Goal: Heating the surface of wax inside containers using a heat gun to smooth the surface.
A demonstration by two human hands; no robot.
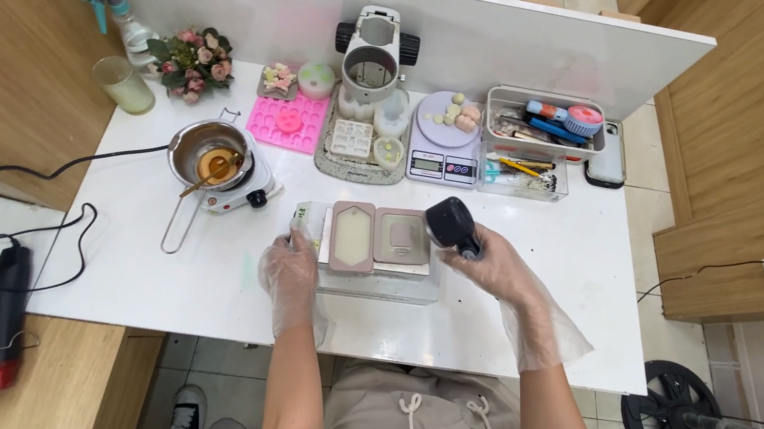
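- Right hand (497, 263), in a loose clear glove, was clenched around a black heat tool (451, 225), nozzle aimed at the pink moulds.
- Left hand (289, 278), also gloved, lay flat against the left end of a clear box (376, 282), bracing it; fingers were closed on nothing.
- Two pink moulds (375, 235) sat side by side on top of that box, near the front edge of the white tabletop (164, 273). Left mould looked filled with pale wax; right one looked shallower, hard to tell.
- Judged step: surface of the poured wax was being heated or smoothed.
- Next move called for a slow, even sweep across both moulds, nozzle kept off the wax, left hand holding the box steady.
- Small pot (209, 154) of melted wax sat on a hot plate (236, 189) behind, well apart; a scale (443, 142) stood further right.
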